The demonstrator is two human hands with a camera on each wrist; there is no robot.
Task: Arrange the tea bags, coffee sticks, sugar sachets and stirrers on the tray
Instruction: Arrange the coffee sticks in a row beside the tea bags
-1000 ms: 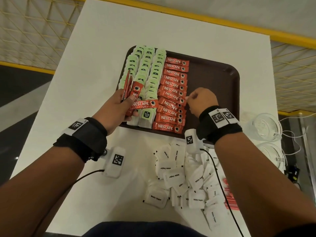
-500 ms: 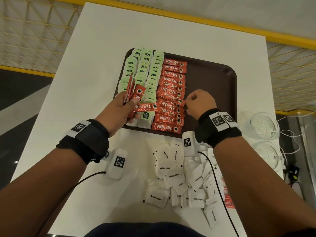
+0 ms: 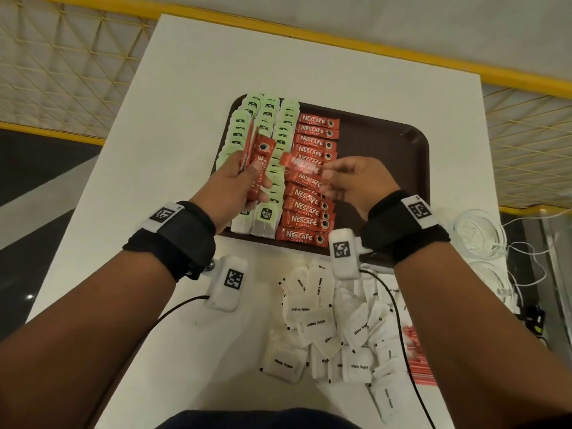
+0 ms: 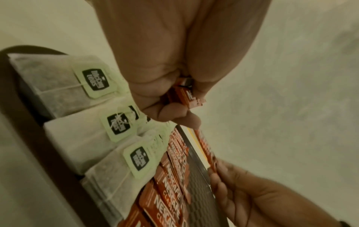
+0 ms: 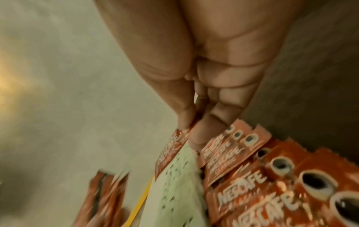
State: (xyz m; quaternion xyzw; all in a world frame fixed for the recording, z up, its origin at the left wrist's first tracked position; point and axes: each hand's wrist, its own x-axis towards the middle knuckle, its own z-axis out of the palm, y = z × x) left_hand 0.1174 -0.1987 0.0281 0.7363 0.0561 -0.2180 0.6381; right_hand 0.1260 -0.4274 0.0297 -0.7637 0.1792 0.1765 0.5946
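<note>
Left hand point(image 3: 230, 188) clenches glossy red coffee sticks point(image 3: 258, 162); right hand point(image 3: 356, 184) pinches one flat stick point(image 3: 301, 165) above brown tray point(image 3: 387, 144); papery sugar sachets point(image 3: 334, 329) near table's front edge.

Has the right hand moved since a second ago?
Yes. The right hand has lifted off the coffee stick row, now pinching one stick above it.

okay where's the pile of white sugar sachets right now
In the head view, the sugar sachets lie heaped on the white table, near the person, just in front of the brown tray, below the right wrist.

Black wristbands point(image 3: 405, 230), white coded tags point(image 3: 419, 210)
</note>
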